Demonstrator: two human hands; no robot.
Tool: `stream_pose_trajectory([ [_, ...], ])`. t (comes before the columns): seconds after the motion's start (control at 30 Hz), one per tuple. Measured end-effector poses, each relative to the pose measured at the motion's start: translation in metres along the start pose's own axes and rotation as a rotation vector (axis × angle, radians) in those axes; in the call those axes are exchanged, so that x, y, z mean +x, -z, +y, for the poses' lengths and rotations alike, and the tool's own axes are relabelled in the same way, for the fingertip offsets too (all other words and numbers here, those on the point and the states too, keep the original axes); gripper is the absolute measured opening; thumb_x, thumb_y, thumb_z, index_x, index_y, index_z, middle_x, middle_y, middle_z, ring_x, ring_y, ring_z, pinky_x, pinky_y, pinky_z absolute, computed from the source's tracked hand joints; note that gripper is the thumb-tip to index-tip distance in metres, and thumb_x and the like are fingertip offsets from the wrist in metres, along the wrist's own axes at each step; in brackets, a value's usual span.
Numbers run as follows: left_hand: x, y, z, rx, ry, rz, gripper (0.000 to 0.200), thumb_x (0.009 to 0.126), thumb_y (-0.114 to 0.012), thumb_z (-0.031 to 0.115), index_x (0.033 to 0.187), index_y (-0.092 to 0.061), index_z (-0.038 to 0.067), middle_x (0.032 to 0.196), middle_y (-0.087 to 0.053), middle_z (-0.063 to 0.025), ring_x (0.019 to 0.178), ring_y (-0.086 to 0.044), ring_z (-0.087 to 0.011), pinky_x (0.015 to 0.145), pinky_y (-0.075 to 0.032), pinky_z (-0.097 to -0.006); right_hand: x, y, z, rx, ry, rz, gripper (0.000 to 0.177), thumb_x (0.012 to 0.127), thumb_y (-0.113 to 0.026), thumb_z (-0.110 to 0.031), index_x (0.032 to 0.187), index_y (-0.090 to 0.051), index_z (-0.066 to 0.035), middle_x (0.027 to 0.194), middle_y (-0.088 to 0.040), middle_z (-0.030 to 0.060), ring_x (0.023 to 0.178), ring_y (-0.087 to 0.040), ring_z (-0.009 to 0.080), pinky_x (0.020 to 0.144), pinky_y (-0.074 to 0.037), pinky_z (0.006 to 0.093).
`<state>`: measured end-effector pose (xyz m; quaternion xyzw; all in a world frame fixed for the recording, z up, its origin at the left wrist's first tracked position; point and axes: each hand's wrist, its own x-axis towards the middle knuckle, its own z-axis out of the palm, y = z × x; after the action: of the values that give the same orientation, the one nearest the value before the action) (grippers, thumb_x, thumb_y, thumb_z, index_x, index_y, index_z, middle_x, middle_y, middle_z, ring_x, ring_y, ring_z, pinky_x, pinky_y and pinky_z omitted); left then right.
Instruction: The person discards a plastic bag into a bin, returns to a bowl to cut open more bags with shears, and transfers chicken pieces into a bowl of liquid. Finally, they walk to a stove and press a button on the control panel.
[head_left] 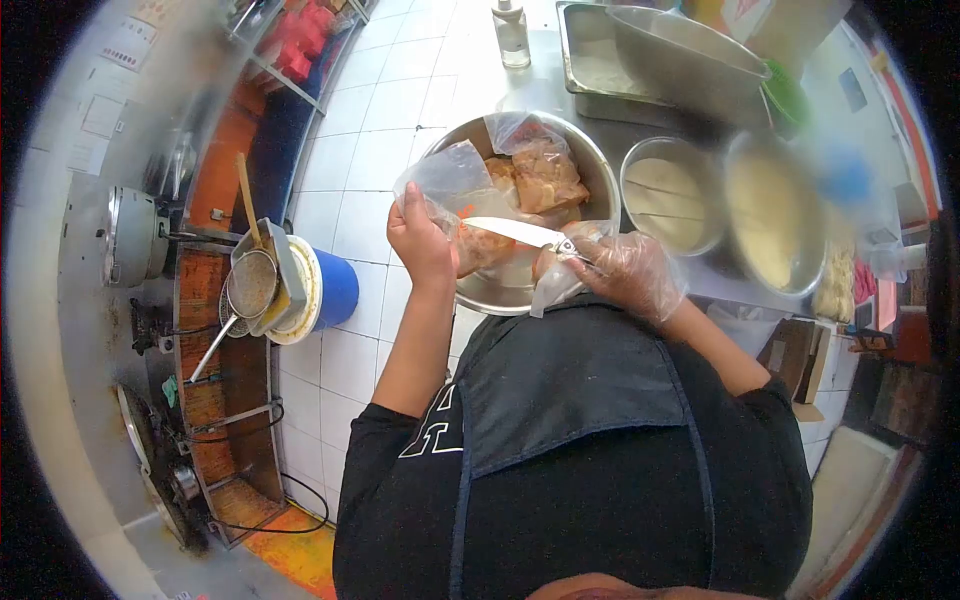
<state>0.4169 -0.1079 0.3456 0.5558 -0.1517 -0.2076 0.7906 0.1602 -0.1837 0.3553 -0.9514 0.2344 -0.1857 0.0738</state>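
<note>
My left hand [420,238], bare, pinches the edge of a clear plastic bag [440,170] with reddish-brown meat in its lower part. My right hand [630,272] wears a loose clear plastic glove and grips a pair of scissors [515,232]. Their pale blades point left across the bag, with the tips close to my left fingers. Under both hands is a large steel bowl [607,180]. More bagged meat [550,175] lies in it, towards its far side. The handles of the scissors are mostly covered by my gloved fingers.
Right of the bowl stand a bowl of pale contents [665,190] and a bowl of creamy yellow mixture [765,210]. Behind are a steel pan [600,105], a tilted steel bowl [690,60] and a bottle [512,35]. At left, a strainer [253,285] rests on a blue bucket [335,290].
</note>
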Motion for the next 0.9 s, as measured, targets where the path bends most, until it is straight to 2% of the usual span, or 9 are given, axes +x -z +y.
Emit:
stream_pose_trajectory([
  [0.1,-0.002,0.002,-0.005,-0.007,-0.010,0.028,0.024,0.103,-0.057,0.023,0.093,-0.065,0.002,0.083,-0.063,-0.0016,0.072,-0.055,-0.0073,0.067,-0.047,-0.0255,0.002,0.009,-0.007,-0.005,-0.005,-0.077,0.026,0.090,-0.069,-0.033,0.107,-0.071,-0.014,0.068,-0.068,0.0088,0.056,-0.065,0.0261,0.052,-0.052,0.0402],
  [0.33,-0.037,-0.011,-0.011,0.668,-0.493,-0.308,0.035,0.103,-0.058,0.030,0.086,-0.066,0.001,0.069,-0.056,0.0044,0.062,-0.045,-0.0029,0.055,-0.037,-0.0230,0.004,-0.001,-0.021,0.043,-0.055,-0.043,0.023,0.092,-0.066,-0.033,0.103,-0.068,-0.013,0.065,-0.066,0.0090,0.055,-0.065,0.0267,0.049,-0.051,0.0396],
  [0.4,-0.072,-0.035,0.006,0.290,-0.155,-0.478,0.033,0.103,-0.059,0.031,0.088,-0.067,0.002,0.068,-0.055,0.0051,0.059,-0.045,-0.0031,0.053,-0.037,-0.0229,0.013,-0.005,-0.025,-0.051,-0.059,-0.011,0.022,0.093,-0.065,-0.033,0.102,-0.067,-0.013,0.063,-0.065,0.0083,0.053,-0.064,0.0261,0.048,-0.050,0.0392],
  [0.47,-0.050,-0.011,-0.004,0.356,-0.002,-0.533,0.033,0.103,-0.059,0.031,0.086,-0.066,0.004,0.067,-0.054,0.0051,0.058,-0.046,-0.0031,0.051,-0.036,-0.0222,0.013,-0.012,-0.012,-0.102,-0.034,-0.008,0.022,0.093,-0.065,-0.033,0.102,-0.067,-0.013,0.061,-0.063,0.0077,0.052,-0.063,0.0255,0.047,-0.050,0.0389],
  [0.53,-0.027,-0.007,-0.003,0.002,0.193,-0.123,0.033,0.103,-0.058,0.032,0.080,-0.063,0.008,0.065,-0.053,0.0057,0.057,-0.044,-0.0022,0.048,-0.032,-0.0222,0.011,-0.016,0.012,-0.206,-0.018,0.062,0.021,0.094,-0.064,-0.033,0.104,-0.066,-0.014,0.057,-0.060,0.0064,0.049,-0.062,0.0241,0.045,-0.048,0.0389],
  [0.6,-0.031,0.001,0.003,-0.044,0.222,-0.020,0.035,0.103,-0.057,0.033,0.075,-0.059,0.012,0.063,-0.052,0.0063,0.056,-0.042,-0.0009,0.046,-0.028,-0.0225,-0.003,-0.011,0.067,-0.398,-0.161,0.051,0.021,0.096,-0.063,-0.034,0.105,-0.066,-0.015,0.056,-0.058,0.0060,0.046,-0.058,0.0234,0.044,-0.045,0.0404],
  [0.73,-0.046,0.039,-0.010,0.539,0.008,-0.657,0.034,0.103,-0.057,0.032,0.088,-0.068,0.003,0.079,-0.065,-0.0025,0.072,-0.060,-0.0115,0.065,-0.048,-0.0286,0.002,0.002,0.091,-0.253,-0.133,0.376,0.020,0.095,-0.065,-0.032,0.103,-0.070,-0.014,0.060,-0.060,0.0113,0.048,-0.058,0.0292,0.045,-0.045,0.0419],
  [0.8,-0.063,0.028,-0.018,0.535,0.101,-0.977,0.032,0.100,-0.062,0.031,0.108,-0.071,0.001,0.093,-0.070,-0.0080,0.089,-0.063,-0.0190,0.081,-0.050,-0.0372,0.011,0.011,0.071,-0.236,-0.245,0.240,0.020,0.094,-0.067,-0.029,0.101,-0.071,-0.011,0.064,-0.062,0.0143,0.055,-0.062,0.0323,0.050,-0.048,0.0416],
  [0.9,-0.060,0.009,-0.019,0.674,0.144,-1.352,0.029,0.097,-0.064,0.031,0.096,-0.070,0.002,0.094,-0.069,-0.0086,0.087,-0.062,-0.0185,0.083,-0.048,-0.0354,0.012,-0.004,0.060,-0.038,-0.188,0.240,0.023,0.096,-0.065,-0.028,0.099,-0.072,-0.006,0.077,-0.067,0.0193,0.070,-0.067,0.0361,0.062,-0.051,0.0436],
])
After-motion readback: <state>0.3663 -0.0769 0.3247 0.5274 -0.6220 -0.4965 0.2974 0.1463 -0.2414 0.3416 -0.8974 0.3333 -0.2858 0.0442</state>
